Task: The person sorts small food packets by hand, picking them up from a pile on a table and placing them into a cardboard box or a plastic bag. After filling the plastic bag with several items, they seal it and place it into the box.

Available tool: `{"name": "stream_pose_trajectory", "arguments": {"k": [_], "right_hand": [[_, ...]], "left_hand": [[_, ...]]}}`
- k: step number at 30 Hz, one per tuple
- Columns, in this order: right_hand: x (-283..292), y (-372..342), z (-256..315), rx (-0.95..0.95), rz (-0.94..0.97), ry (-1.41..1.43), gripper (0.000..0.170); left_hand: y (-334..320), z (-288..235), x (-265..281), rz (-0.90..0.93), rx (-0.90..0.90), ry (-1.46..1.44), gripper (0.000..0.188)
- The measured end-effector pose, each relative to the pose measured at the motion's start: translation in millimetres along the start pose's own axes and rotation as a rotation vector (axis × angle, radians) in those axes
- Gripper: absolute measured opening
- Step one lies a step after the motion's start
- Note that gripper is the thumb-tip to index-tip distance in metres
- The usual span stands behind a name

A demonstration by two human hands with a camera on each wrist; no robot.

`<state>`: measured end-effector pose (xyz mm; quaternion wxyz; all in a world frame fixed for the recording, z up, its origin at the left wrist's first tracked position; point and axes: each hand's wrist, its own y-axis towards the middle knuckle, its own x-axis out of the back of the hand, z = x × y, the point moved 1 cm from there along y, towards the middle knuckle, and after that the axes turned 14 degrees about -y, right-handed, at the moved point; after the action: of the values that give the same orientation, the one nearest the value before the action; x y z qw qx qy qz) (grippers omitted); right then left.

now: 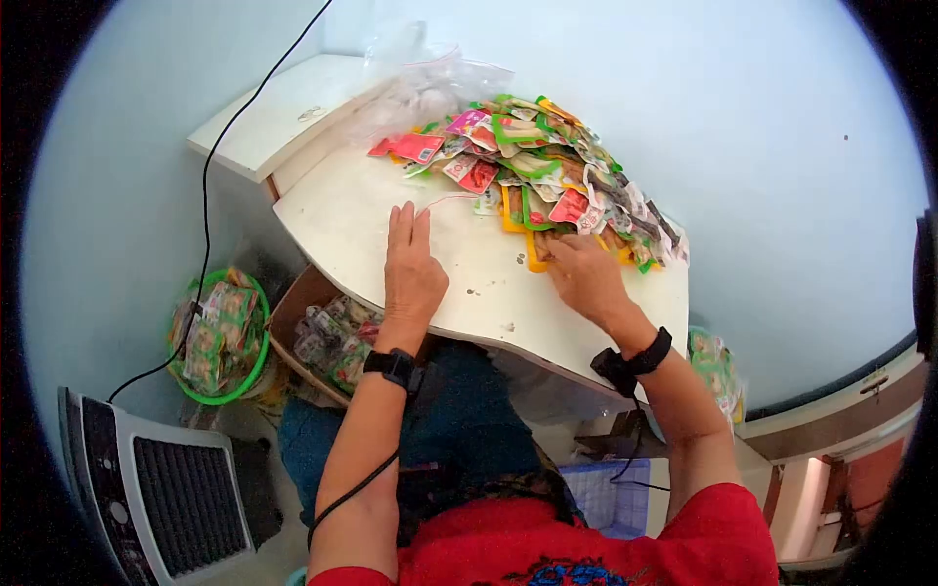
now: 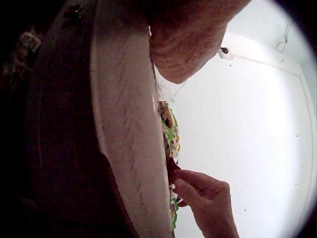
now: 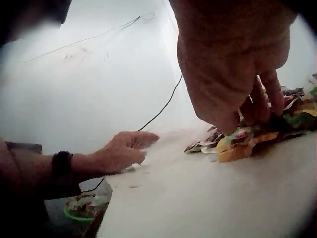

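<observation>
Pale blue walls (image 1: 762, 146) meet in a corner around a white table with a curved front edge (image 1: 342, 215), scuffed and marked in places. The person's right hand (image 1: 593, 278) is at the near edge of a broad, overlapping heap of small, flat, glossy food packets in green, yellow, red and pink (image 1: 547, 166). Its fingers bend down onto the packets, beside a yellow-edged clear packet (image 1: 535, 256) at the front; whether they pinch one, I cannot tell. The left hand (image 1: 413, 278) reaches over the bare tabletop left of the heap, apart from it, its fingers straight and holding nothing visible. A thin red line runs near its fingertips, too fine to tell whether it is a thread or the edge of a clear bag.

The step in hand looks like picking packets from the near side of the heap. The next move seems to call for a light, separate hold on one packet, so that its overlapping neighbours do not slide along, with the left hand free to help.

Farther out, crumpled clear plastic bags (image 1: 420, 98) lie at the back of the table, touching or close to the heap. Below the table's left side stand a brown box (image 1: 295, 301) and a round bright-green basket (image 1: 217, 398), both filled with similar packets; more packets (image 1: 711, 366) show beyond the table's right end.
</observation>
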<state>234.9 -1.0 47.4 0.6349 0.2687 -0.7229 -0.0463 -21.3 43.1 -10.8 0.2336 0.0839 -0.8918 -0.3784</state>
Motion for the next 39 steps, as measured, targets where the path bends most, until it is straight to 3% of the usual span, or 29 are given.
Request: {"name": "stream_pose_trajectory", "arguments": {"k": [5, 8, 11, 14, 15, 19, 22, 23, 26, 29, 32, 37, 39], "right_hand": [[-19, -8, 8, -0.024, 0.16, -0.079, 0.06], [-30, -12, 12, -0.003, 0.109, -0.04, 0.065], [3, -13, 41, -0.032, 0.28, 0.072, 0.067], [30, -18, 67, 0.046, 0.314, 0.144, 0.058], [28, -14, 66, 0.096, 0.276, 0.266, 0.046], [26, 7, 46, -0.048, 0.241, 0.299, 0.042], [6, 25, 34, 0.167, -0.147, 0.194, 0.038], [-4, 30, 30, 0.176, -0.102, 0.159, 0.049], [-18, 49, 27, 0.065, 0.375, 0.239, 0.065], [5, 64, 30, -0.094, 0.625, 0.377, 0.083], [-16, 65, 18, -0.141, 0.628, 0.427, 0.087], [-13, 67, 18, -0.142, 0.627, 0.429, 0.062], [-17, 66, 18, -0.17, 0.656, 0.442, 0.063]], "left_hand": [[1, -1, 0, -0.013, 0.02, -0.003, 0.059], [1, -1, 0, -0.015, 0.024, -0.009, 0.058], [1, -1, 0, -0.019, 0.021, -0.016, 0.058], [0, -3, 1, -0.028, 0.027, -0.03, 0.059], [1, -2, 0, -0.034, 0.033, -0.022, 0.061], [1, -2, 1, -0.029, 0.053, 0.0, 0.061], [1, -1, 0, -0.02, 0.064, 0.015, 0.061], [0, 0, 0, -0.014, 0.062, 0.0, 0.06], [1, 0, 0, -0.004, 0.038, -0.028, 0.058], [-1, -2, 1, -0.012, 0.018, -0.029, 0.056], [1, -4, 3, -0.002, 0.041, -0.036, 0.056], [0, -6, 4, -0.009, 0.06, -0.044, 0.055], [0, -5, 3, -0.021, 0.057, -0.042, 0.059]]}}
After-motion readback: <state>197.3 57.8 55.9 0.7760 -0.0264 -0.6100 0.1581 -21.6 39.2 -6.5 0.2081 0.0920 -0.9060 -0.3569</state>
